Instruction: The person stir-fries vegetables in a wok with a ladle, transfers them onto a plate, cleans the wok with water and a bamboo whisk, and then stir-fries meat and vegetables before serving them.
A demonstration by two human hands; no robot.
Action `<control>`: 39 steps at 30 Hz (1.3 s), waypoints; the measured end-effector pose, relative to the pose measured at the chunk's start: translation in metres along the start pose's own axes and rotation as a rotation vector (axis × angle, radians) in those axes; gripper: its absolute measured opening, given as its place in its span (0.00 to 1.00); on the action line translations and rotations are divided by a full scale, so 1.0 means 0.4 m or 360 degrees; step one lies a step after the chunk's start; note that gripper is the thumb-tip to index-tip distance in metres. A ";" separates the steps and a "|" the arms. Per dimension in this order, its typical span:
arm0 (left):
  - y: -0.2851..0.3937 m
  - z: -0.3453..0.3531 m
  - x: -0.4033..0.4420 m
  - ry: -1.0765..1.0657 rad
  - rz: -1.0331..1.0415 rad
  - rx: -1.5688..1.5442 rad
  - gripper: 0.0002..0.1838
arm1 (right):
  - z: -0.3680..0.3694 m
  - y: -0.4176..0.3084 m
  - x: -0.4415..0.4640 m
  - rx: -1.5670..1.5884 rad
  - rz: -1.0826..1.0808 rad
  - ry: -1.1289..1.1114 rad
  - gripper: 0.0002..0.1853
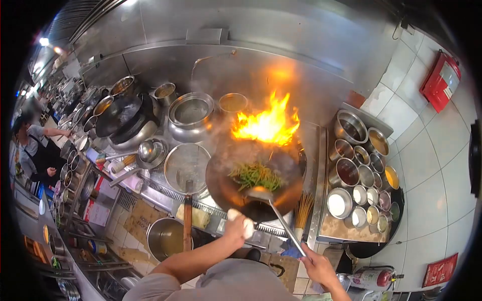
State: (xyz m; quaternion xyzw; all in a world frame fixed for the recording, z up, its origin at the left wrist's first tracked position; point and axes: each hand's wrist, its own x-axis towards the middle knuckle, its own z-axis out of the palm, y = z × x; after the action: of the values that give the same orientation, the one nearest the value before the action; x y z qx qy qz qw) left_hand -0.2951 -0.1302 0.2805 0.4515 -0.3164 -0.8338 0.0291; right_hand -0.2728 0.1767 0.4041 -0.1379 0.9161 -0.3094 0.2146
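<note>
A dark wok (221, 188) sits over the burner, with green vegetables in thin strips (256, 176) in it. Tall flames (268, 123) rise at its far side. Near the wok's front edge, my left hand (236, 231) is closed on a folded white cloth (247, 228); whether it also grips the wok's handle is hidden. My right hand (319, 267) is closed around the long metal handle of a ladle (286, 226). The ladle's bowl is inside the wok, against the near side of the vegetables.
Right of the stove, several metal seasoning bowls (346, 170) crowd a board. A bamboo brush (303, 210) stands beside the wok. Left are a round strainer (187, 168), a lidded pot (191, 113) and another wok (120, 118). A large pot (166, 238) stands low. Another person (37, 145) works far left.
</note>
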 end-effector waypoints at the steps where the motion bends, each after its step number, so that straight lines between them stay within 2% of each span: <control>1: 0.025 0.008 -0.045 -0.0110 -0.0017 -0.0073 0.08 | -0.020 -0.008 -0.001 -0.0070 0.0039 -0.0058 0.28; 3: 0.014 0.019 0.047 -0.0108 -0.0028 0.0030 0.06 | -0.012 -0.005 0.048 -0.0188 0.0085 -0.0148 0.29; 4: -0.013 0.012 0.111 -0.0104 -0.0042 0.0081 0.06 | 0.025 0.000 0.115 -0.0219 0.0066 -0.0070 0.29; 6: -0.076 -0.021 0.226 -0.0357 0.0184 0.0100 0.06 | 0.118 0.019 0.265 -0.0229 0.0037 0.0108 0.29; 8: -0.129 -0.082 0.208 -0.0290 0.0190 0.0081 0.09 | 0.145 0.000 0.303 -0.0150 -0.0002 0.0297 0.29; 9: -0.083 -0.071 0.065 -0.0191 0.0051 0.0073 0.13 | 0.139 -0.024 0.283 -0.0095 -0.0039 0.0390 0.29; 10: -0.101 -0.097 0.044 -0.0274 0.0150 0.0036 0.16 | 0.150 -0.031 0.267 -0.0027 -0.0072 0.0480 0.29; 11: -0.119 -0.123 0.022 -0.0360 0.0247 -0.0006 0.19 | 0.178 0.041 0.252 -0.0064 -0.0444 0.0759 0.28; 12: -0.103 -0.108 -0.040 -0.0319 0.0260 -0.0001 0.20 | 0.154 0.035 0.232 0.0262 -0.0237 0.0649 0.28; 14: -0.072 -0.049 0.009 -0.0111 -0.0053 -0.0017 0.14 | 0.109 0.004 0.113 0.0879 0.0237 0.0343 0.28; 15: -0.074 -0.027 0.073 -0.0144 -0.0001 0.0025 0.10 | 0.111 0.013 0.107 0.0906 0.0250 0.0362 0.28; 16: -0.112 -0.020 0.196 -0.0177 0.0118 -0.0183 0.09 | 0.104 0.016 0.126 0.0934 0.0255 0.0395 0.28; 19: -0.074 0.031 0.278 -0.0226 0.0125 -0.0161 0.12 | 0.091 0.006 0.256 0.0724 0.0322 0.0471 0.27; 23: -0.045 0.056 0.339 -0.0146 0.0026 -0.0025 0.09 | 0.148 0.000 0.531 0.0892 0.0270 0.0405 0.28; 25: -0.042 0.048 0.364 -0.0216 -0.0024 0.0037 0.09 | 0.198 -0.012 0.652 0.1312 0.0297 0.0223 0.28; 28: -0.007 0.042 0.349 -0.0345 -0.0154 0.0128 0.08 | 0.211 -0.053 0.655 0.1438 0.0355 -0.0040 0.27; 29: 0.008 0.044 0.336 -0.0382 -0.0208 0.0144 0.08 | 0.211 -0.043 0.631 0.1283 0.0400 -0.0099 0.28; 32: 0.025 0.039 0.350 -0.0431 -0.0346 0.0212 0.07 | 0.230 0.106 0.501 -0.0230 -0.0915 0.0610 0.29; 34: 0.050 0.059 0.319 -0.0361 -0.0359 0.0294 0.06 | 0.142 0.023 0.319 -0.0616 -0.0275 0.0373 0.27; 37: -0.031 -0.001 0.512 -0.0643 -0.0334 0.0225 0.07 | 0.134 0.003 0.199 -0.0778 -0.0129 0.0509 0.25; 39: -0.053 -0.021 0.393 -0.0479 -0.0183 0.0088 0.05 | 0.122 -0.003 0.105 -0.0636 -0.0099 0.0409 0.25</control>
State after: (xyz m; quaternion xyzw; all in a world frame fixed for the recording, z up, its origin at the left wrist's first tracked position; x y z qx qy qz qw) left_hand -0.3764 -0.1700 0.1500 0.3393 -0.3136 -0.8834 -0.0787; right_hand -0.2859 0.1346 0.3571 -0.1652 0.9742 -0.1435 0.0549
